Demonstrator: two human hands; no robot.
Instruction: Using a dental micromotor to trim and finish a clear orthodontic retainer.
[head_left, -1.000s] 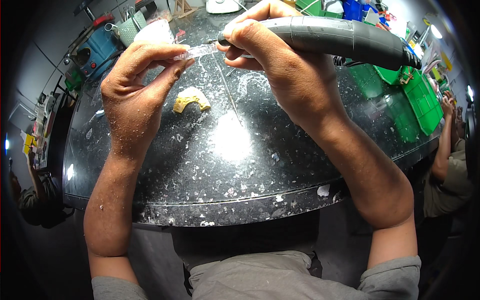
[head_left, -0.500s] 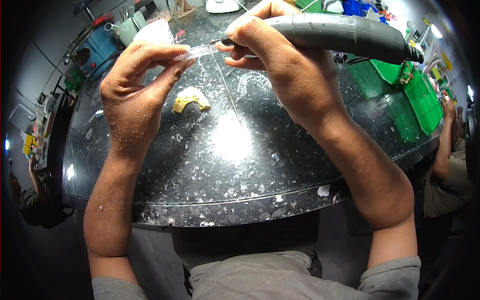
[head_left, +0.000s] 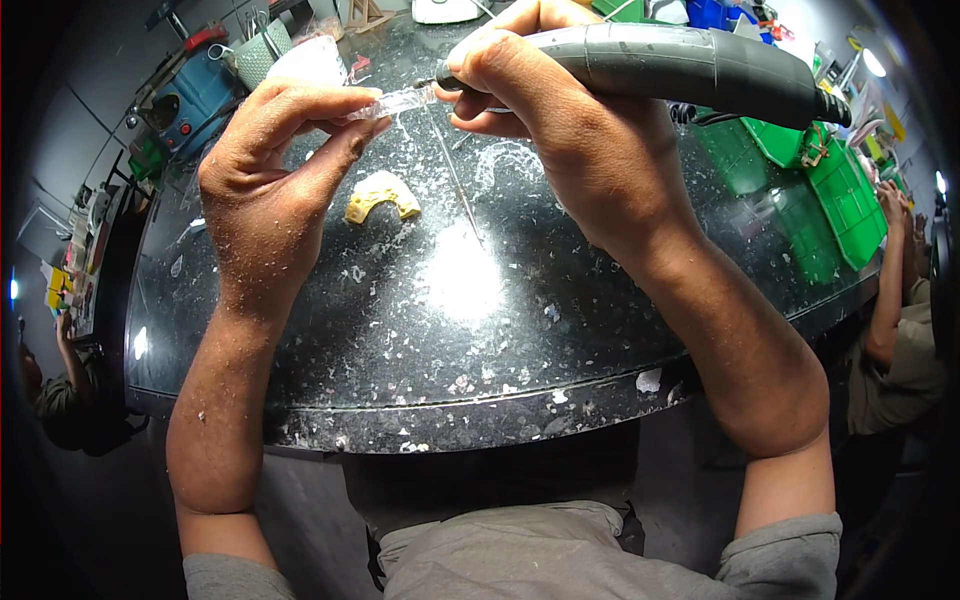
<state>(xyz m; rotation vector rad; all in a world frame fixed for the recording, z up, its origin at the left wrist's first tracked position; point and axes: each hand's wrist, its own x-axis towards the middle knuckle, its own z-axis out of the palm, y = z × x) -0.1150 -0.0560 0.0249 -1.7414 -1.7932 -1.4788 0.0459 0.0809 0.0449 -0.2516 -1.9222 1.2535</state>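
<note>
Between the thumb and fingertips of my left hand is a small clear plastic piece, possibly a dental tray or aligner. My right hand is closed round a thick black rotary handpiece, held like a pen with its tip pointing left. That dark tip meets or nearly meets the right end of the clear piece; actual contact I cannot make out. Below the two hands a yellow and white dental arch model lies on the bench. Fine pale dust covers my left hand and wrist.
The black bench top is strewn with white chips and dust. A blue machine stands at the far left, near a pale green basket of tools. Green bins sit at the right. Another person's arm shows at the right edge.
My right hand and the handpiece have shifted very slightly at the clear piece. My left hand keeps nearly the same place and grip.
</note>
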